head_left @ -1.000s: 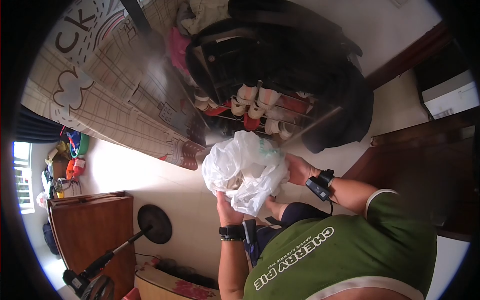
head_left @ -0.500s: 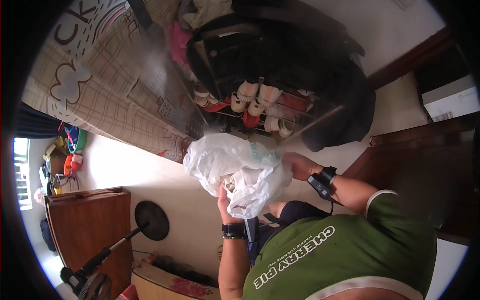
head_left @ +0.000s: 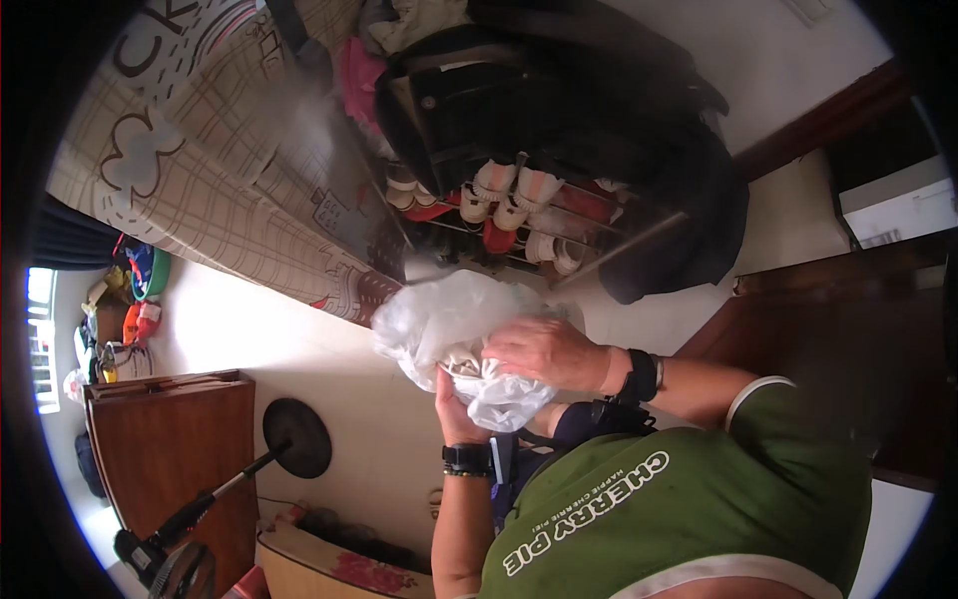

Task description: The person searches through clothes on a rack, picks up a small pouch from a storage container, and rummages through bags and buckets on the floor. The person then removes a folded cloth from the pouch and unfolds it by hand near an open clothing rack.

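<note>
The biggest thing is the pale floor point(head_left: 364, 429), and it shines very bright on the left. Next is a big cloth point(head_left: 249, 205) with lines and black letters on it, at the top left. Beside it, a heap of dark clothes point(head_left: 609, 130) hangs over a rack point(head_left: 589, 213) with thin bars. A brown cabinet point(head_left: 175, 464) stands low on the left, and near it is a black fan point(head_left: 296, 439) with a long pole and a round, flat foot. The person has on a green shirt point(head_left: 689, 509) with white words on the front. A thin white plastic bag point(head_left: 439, 314) is up off the floor, in front of the person, in both hands. Past the bag, shoes point(head_left: 494, 182) sit on the rack, some white and some red. The left hand point(head_left: 459, 411) has hold of the near side of the bag; its thumb is on top and the other fingers are hidden underneath. The right hand point(head_left: 549, 351) is on top of the bag, fingers bent and close together. I cannot tell if they pinch anything. Between the hands, a pale, crumpled thing point(head_left: 462, 362) peeks out of the bag. A black band point(head_left: 467, 459) is on the left wrist.
</note>
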The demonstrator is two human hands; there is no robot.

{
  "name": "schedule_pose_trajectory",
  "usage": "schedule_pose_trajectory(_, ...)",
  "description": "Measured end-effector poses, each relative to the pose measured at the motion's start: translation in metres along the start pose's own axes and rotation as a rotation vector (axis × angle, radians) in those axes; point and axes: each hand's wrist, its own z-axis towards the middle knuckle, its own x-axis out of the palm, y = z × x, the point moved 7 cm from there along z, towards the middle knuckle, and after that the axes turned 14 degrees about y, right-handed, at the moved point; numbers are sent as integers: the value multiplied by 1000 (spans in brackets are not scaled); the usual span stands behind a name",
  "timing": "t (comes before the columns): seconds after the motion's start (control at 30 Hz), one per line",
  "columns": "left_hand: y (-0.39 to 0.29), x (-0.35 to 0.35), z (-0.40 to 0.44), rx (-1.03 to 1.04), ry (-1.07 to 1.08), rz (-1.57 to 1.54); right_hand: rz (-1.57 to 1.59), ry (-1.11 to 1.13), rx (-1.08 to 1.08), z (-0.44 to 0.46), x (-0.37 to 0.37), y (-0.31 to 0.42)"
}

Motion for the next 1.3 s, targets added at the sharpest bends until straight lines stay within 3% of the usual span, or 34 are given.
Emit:
schedule_pose_trajectory(0.07, -6, 2, -4, 81, -103, 93, -127, 54, 85, 4, 7, -1)
schedule_pose_trajectory(0.13, -5, 14, -8, 42, -57, -16, -263, 48, 132, 0, 3, 0)
schedule_pose_trajectory(0.27, -6, 9, -13, 46, 35, -57, 239, 131, 171, -4, 28, -22)
schedule_pose_trajectory(0.7, -21, -22, -36, 116, -79, 47, 94, 17, 121, -29, 47, -40)
schedule_pose_trajectory(0.8, -17, -18, -38, 127, -69, 82, 460, 239, 363, -35, 87, -57)
schedule_pose_trajectory(0.9, -11, -21, -41, 116, -125, 76, 575, 287, 301, -34, 120, -61)
schedule_pose_trajectory(1.0, -7, -24, -43, 103, -126, 88, 404, 236, 202, -30, 130, -66)
schedule_pose_trajectory(1.1, -6, -19, -45, 98, -148, 100, 546, 146, 191, -26, 120, -77)
schedule_pose_trajectory(1.2, -13, -42, -53, 84, -189, 230, 736, 80, 318, -31, 89, -72)
schedule_pose_trajectory(1.3, -38, -66, -66, 57, -359, 1043, 665, -93, 184, -29, 70, -58)
